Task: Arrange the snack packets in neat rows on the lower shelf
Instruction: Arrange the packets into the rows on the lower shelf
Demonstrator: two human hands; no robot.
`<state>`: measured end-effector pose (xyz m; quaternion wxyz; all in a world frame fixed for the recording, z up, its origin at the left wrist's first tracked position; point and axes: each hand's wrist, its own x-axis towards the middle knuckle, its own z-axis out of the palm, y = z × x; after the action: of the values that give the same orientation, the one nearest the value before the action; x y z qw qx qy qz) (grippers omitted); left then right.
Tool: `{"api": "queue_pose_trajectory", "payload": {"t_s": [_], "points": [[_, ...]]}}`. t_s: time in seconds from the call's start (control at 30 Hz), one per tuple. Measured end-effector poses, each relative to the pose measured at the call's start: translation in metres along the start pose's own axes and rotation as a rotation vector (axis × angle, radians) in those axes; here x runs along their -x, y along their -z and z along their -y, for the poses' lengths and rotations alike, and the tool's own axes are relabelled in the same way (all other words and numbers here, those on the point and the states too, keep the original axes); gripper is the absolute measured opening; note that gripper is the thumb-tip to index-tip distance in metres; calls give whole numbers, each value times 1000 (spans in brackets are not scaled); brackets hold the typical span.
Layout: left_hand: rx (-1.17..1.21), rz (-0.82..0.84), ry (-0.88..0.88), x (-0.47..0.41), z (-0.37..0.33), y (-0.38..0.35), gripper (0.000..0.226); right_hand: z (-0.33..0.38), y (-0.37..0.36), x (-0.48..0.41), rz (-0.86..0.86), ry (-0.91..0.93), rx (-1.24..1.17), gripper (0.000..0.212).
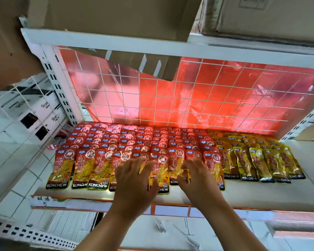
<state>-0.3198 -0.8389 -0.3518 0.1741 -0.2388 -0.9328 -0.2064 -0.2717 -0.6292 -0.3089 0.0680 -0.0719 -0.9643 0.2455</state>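
Front-row red snack packets point(83, 167) sit mid lower shelf point(261, 193), directly under both hands. Long axis runs front-to-back, tops toward the wire grid point(168, 98), KONCHEW ends at the front lip. Left hand point(134, 180): grip wide, fingers spread over them. Right hand point(198, 180): fingers curled at one packet's edge, can't tell if pinching.

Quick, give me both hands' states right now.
Left hand: open, fingers spread over the red snack packets.
Right hand: fingers curled over a front-row packet; grip cannot be told.
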Motion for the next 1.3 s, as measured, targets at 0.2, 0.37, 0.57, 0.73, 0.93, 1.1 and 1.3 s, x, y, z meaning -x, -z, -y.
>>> {"api": "queue_pose_trajectory", "payload": {"t_s": [0.2, 0.37, 0.57, 0.73, 0.93, 1.1, 1.3], "points": [[0, 15, -65, -17, -79, 8, 54, -31, 56, 25, -133, 65, -17, 30], [52, -63, -201, -48, -182, 24, 55, -72, 140, 53, -257, 37, 31, 42], [95, -158, -400, -82, -340, 53, 60, -140, 267, 111, -515, 18, 19, 38], [192, -235, -601, -93, -468, 72, 54, -197, 363, 176, -644, 30, 88, 37], [331, -219, -752, -106, -581, 90, 51, -254, 443, 233, -727, -37, 206, 36], [261, -4, -693, -137, -636, 92, 55, -296, 486, 244, -705, -99, 274, 38], [41, 247, -521, -194, -673, 81, 55, -347, 526, 216, -655, -128, 298, 39]]}}
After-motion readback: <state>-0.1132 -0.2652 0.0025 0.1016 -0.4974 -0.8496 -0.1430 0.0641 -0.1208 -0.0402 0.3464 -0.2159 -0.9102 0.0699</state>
